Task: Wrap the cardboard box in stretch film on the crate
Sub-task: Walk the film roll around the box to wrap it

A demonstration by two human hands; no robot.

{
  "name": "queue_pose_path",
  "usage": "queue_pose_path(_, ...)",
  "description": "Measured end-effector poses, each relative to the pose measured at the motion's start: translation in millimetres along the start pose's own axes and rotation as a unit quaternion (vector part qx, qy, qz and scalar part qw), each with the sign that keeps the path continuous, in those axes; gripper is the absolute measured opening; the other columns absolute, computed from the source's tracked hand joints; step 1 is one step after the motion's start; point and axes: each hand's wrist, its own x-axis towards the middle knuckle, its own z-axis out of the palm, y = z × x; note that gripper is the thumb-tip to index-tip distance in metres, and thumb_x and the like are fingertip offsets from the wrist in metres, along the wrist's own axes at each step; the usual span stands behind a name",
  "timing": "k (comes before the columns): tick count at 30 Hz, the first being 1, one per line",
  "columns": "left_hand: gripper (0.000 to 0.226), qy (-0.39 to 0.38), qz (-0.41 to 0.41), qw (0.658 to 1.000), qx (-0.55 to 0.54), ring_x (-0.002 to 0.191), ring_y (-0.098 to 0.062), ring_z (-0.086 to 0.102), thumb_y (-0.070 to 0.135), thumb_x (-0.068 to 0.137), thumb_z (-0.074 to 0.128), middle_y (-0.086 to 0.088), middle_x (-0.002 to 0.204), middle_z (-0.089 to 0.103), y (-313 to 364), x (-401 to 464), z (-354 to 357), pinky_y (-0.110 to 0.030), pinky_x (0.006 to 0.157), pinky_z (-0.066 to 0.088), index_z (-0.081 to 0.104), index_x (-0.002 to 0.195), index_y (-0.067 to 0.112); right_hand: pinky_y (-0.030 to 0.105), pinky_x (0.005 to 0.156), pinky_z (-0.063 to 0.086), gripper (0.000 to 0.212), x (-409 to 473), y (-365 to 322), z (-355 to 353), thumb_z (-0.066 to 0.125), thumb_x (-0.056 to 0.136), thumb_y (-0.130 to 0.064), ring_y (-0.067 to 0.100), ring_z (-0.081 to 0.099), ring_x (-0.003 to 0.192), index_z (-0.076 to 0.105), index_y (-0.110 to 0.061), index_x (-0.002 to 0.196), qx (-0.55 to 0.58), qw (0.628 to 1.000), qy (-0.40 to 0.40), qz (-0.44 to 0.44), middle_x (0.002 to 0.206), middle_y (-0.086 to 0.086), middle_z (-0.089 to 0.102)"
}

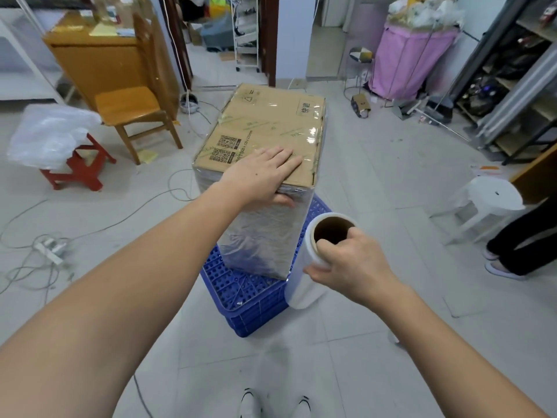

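We see the box (265, 137) standing on the blue crate (250, 294) on the tiled floor, its long top running away from us toward the doorway, its near side wall sheathed in film (265, 233). On the top are two QR codes, a recycling triangle, a stamp with two Chinese characters, and a line of small print we cannot read. Our left hand (262, 173) lies flat on the near edge of the top, fingers straight, thumb down over the filmed side. Our right hand (352, 263) grips the upright roll (313, 267) just right of the crate, a finger hooked into its cardboard core. A wooden chair (132, 116) and a red stool (78, 167) stand to the left, a white stool (491, 197) to the right, cables (99, 224) across the floor.
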Motion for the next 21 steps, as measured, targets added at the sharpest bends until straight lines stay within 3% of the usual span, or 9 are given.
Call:
queue_pose_path(5,0.103,-0.001,-0.013,1.000,-0.004,0.159,-0.027,0.008,0.082,0.089,0.037,-0.009,0.173,0.009,0,-2,0,-0.041,0.128,0.006,0.006,0.166,0.021,0.028,0.045,0.036,0.059,11,-23,-1,0.083,0.063,-0.043,0.021,0.025,0.055,0.028,-0.026,0.069,0.062,0.995,-0.026,-0.073,0.054,-0.007,0.022)
queue_pose_path(10,0.104,0.002,-0.014,1.000,-0.002,0.159,-0.027,0.010,0.083,0.088,0.039,-0.010,0.173,0.010,1,-3,2,-0.043,0.129,0.009,0.007,0.166,0.021,0.030,0.047,0.042,0.040,20,-38,10,0.083,0.064,-0.041,0.021,0.030,0.057,0.050,-0.018,0.065,0.072,0.990,-0.069,-0.099,0.046,-0.001,0.044)
queue_pose_path(14,0.105,0.006,-0.014,1.000,-0.001,0.159,-0.026,0.008,0.084,0.088,0.038,-0.008,0.173,0.008,1,0,2,-0.042,0.129,0.007,0.005,0.165,0.021,0.027,0.049,0.039,0.043,23,-40,1,0.084,0.064,-0.045,0.024,0.040,0.057,0.051,-0.017,0.068,0.038,0.989,-0.115,-0.087,0.049,-0.002,0.051)
queue_pose_path(17,0.106,0.008,-0.021,1.000,-0.008,0.159,-0.025,0.007,0.085,0.087,0.038,-0.008,0.173,0.008,3,1,0,-0.041,0.128,0.005,0.006,0.166,0.022,0.027,0.057,0.024,0.047,19,-52,-12,0.078,0.069,-0.058,0.020,0.049,0.053,0.053,-0.018,0.074,-0.035,0.991,-0.109,-0.067,0.053,-0.004,0.057)
queue_pose_path(21,0.108,0.003,-0.028,1.000,-0.013,0.159,-0.025,0.007,0.087,0.086,0.038,-0.008,0.173,0.007,6,0,-3,-0.039,0.127,0.003,0.005,0.166,0.022,0.029,0.053,0.020,0.065,20,-65,-18,0.067,0.066,-0.077,0.017,0.029,0.035,0.041,-0.017,0.067,-0.075,0.989,-0.128,0.027,0.038,-0.005,0.044)
